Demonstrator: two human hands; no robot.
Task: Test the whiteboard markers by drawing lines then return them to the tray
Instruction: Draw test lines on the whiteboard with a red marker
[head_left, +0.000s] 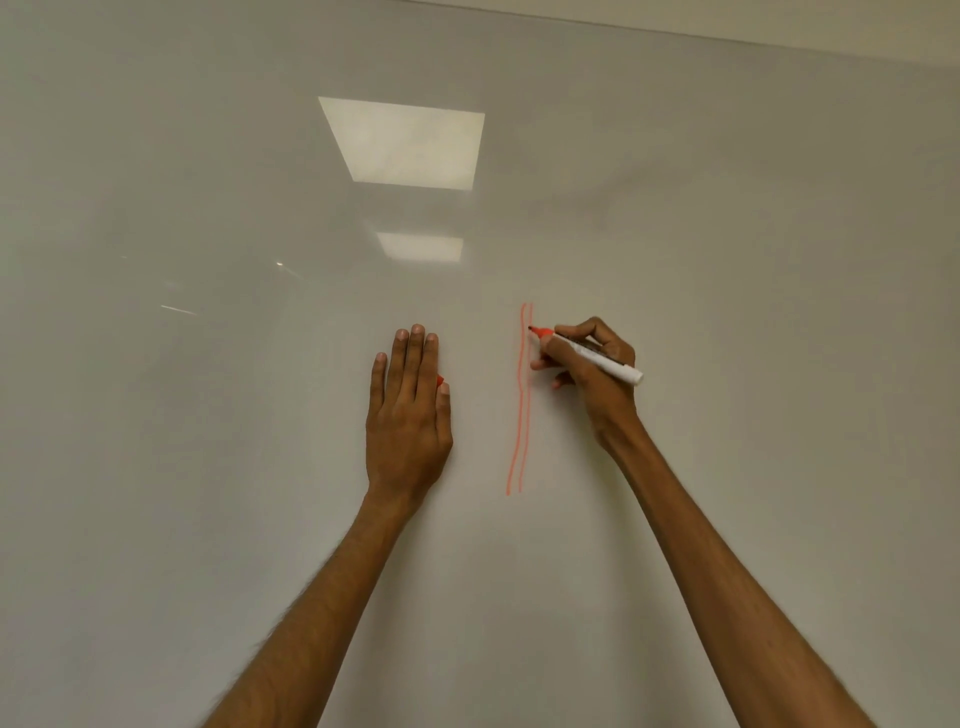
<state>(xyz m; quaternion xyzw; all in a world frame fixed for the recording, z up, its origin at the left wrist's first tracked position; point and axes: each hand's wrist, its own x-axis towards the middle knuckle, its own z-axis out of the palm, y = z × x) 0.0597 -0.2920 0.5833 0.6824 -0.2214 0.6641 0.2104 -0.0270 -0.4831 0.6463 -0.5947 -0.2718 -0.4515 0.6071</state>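
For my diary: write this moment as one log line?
right hand: holds red marker, tip on whiteboard | left hand: flat on whiteboard | two red lines drawn

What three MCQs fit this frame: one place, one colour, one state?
1. The left hand sits: A) left of the lines B) right of the lines C) above the lines
2. Line colour: A) blue B) red C) green
3. The marker is: A) capped B) uncapped C) broken

1A: it lies flat on the whiteboard, lines to its right. 2B: the strokes read red. 3B: the right hand grips it, red tip bare.
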